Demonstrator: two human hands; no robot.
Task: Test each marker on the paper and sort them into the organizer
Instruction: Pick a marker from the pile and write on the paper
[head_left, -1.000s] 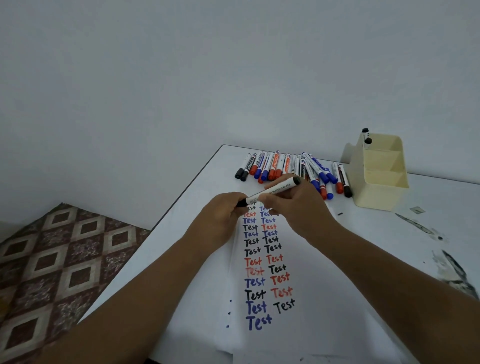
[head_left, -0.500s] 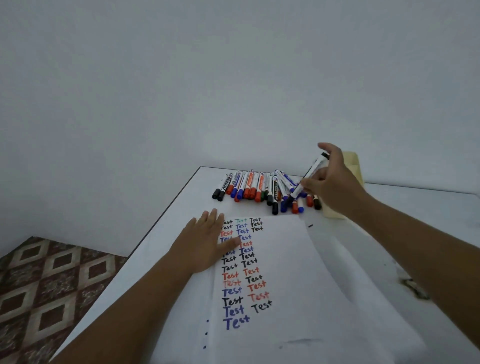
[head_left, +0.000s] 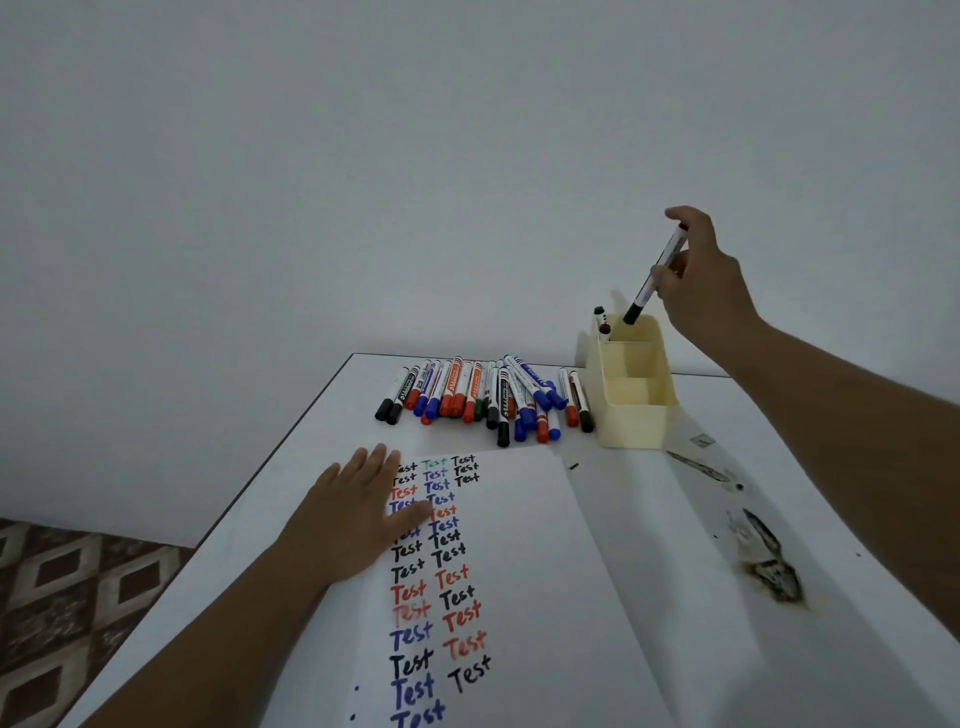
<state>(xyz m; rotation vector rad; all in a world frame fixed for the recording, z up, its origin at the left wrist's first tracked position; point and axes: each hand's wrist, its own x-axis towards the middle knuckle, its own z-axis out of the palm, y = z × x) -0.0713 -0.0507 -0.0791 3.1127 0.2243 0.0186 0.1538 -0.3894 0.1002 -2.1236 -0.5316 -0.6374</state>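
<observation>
The right hand (head_left: 701, 283) is raised above the far end of the organizer (head_left: 631, 415), pinching a black marker (head_left: 655, 275) between thumb and fingers, with the index finger arched over the marker's top end. The marker hangs tilted, cap end down, its black cap right at the rim of the organizer's farthest compartment; whether the tip is already inside cannot be told. Two markers (head_left: 601, 322) already stand in that same far compartment at its left corner, their ends poking above the rim. The two nearer compartments show only their cream walls. The organizer stands on the white table (head_left: 291, 467), just right of a pile of markers (head_left: 483, 395) with black, blue, red and green caps, lying side by side and partly over one another near the table's far edge. Nearer lies the paper (head_left: 519, 571), covered with columns of the word "Test" in black, blue, red and one green. The left hand (head_left: 353, 519) lies flat on the paper's left edge, fingers straight and together, holding nothing, its thumb over some of the writing. Dark stains (head_left: 769, 566) mark the table to the right of the paper.
</observation>
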